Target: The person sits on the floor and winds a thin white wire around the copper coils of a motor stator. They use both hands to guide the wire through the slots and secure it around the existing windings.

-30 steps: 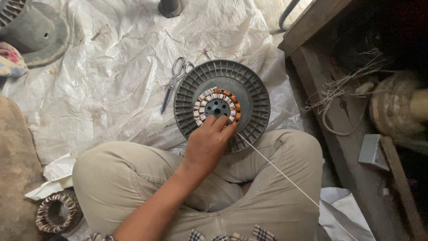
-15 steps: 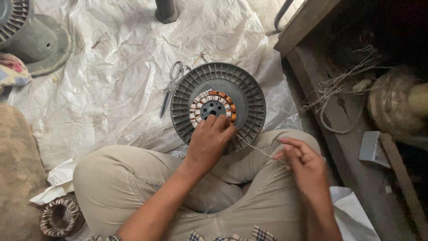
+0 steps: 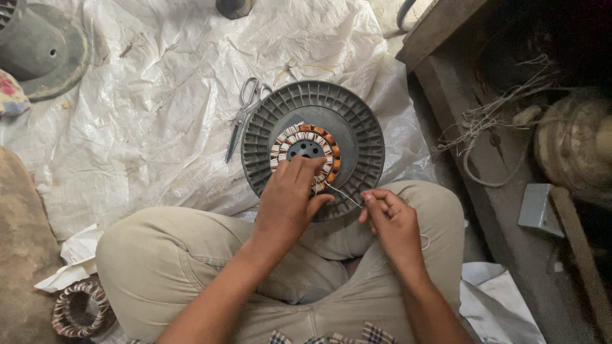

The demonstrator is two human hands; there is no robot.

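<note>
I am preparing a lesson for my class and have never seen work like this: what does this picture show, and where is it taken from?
The camera sits on the person's head and looks down at their crossed legs. Against the knees rests a round grey ribbed plastic disc with a ring of copper wire coils at its centre. The left hand presses its fingertips on the coils. The right hand pinches a thin pale wire running to the coils. Metal scissors lie on the white plastic sheet.

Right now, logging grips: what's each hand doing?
Left hand: fingers pressed on the coil ring.
Right hand: pinching the wire.
</note>
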